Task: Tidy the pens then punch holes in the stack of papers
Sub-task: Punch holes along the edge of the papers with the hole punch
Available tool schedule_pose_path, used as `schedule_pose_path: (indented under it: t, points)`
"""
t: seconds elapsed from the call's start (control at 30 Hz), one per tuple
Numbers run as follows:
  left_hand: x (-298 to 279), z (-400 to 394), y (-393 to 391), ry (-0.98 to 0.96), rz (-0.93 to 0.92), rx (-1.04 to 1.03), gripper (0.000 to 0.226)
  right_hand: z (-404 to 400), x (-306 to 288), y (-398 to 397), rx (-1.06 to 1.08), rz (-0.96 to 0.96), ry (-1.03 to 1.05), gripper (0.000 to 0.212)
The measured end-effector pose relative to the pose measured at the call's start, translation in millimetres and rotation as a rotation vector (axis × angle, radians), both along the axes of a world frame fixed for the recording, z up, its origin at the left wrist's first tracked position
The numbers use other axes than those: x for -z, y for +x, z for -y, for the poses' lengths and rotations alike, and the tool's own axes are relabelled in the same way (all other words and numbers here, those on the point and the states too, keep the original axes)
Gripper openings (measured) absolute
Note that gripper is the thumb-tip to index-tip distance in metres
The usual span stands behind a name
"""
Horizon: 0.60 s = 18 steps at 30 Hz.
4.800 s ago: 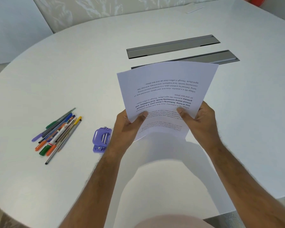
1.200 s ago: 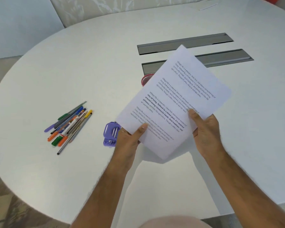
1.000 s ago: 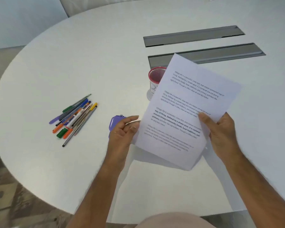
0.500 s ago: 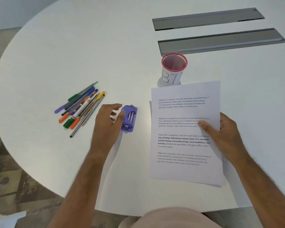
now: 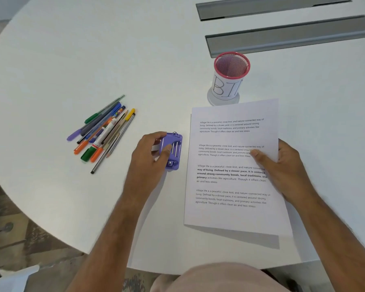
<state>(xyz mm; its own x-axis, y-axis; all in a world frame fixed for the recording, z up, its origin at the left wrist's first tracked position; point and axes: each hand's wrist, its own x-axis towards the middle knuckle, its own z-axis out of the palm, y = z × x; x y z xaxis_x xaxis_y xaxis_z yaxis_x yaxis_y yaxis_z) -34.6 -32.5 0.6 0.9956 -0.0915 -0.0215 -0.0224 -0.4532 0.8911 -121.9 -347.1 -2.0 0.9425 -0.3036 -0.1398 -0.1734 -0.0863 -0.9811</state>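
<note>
1. Currently, a purple hole punch (image 5: pixel 171 151) is gripped by the left hand (image 5: pixel 151 158), with the fingers (image 5: pixel 156 136) curled over its far side and the thumb pressed on its top; the punch is seen resting on the white worktop (image 5: pixel 76 51).
2. Just beside the hole punch, on its right, the stack of papers (image 5: pixel 230 186) is held by the right hand (image 5: pixel 282 171), the thumb (image 5: pixel 258 155) being laid on the printed top sheet and the remaining fingers being hidden under the right edge.
3. A narrow gap is seen between the hole punch and the left edge of the stack; the two are not touching.
4. The near edge of the stack is raised off the worktop, as shown by the shadow cast beneath it.
5. To the left of the hole punch, well apart from it, the pens (image 5: pixel 103 133) are found lying loose in a bundle on the worktop, with orange, green, purple, blue and yellow caps visible.
6. Beyond the hole punch and to its right, a red mesh pen cup (image 5: pixel 230 79) is stood upright near the far edge of the stack; a white label with handwritten letters is wrapped round it.
7. Farther beyond the hole punch, two grey slots (image 5: pixel 289 37) are set into the worktop.
</note>
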Motion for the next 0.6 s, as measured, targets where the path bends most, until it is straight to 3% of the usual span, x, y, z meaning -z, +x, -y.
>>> schedule_pose_path:
  t: [0.33, 0.6]
  points:
    - [0.1, 4.9, 0.2, 0.011, -0.026, -0.007, 0.029, -8.8, 5.7, 10.9, -0.014, -0.025, 0.070, 0.022]
    - [-1.1, 6.8, 2.1, -0.005, -0.071, 0.005, 0.030, -10.3, 7.1, 15.4, -0.023, -0.046, -0.019, 0.022]
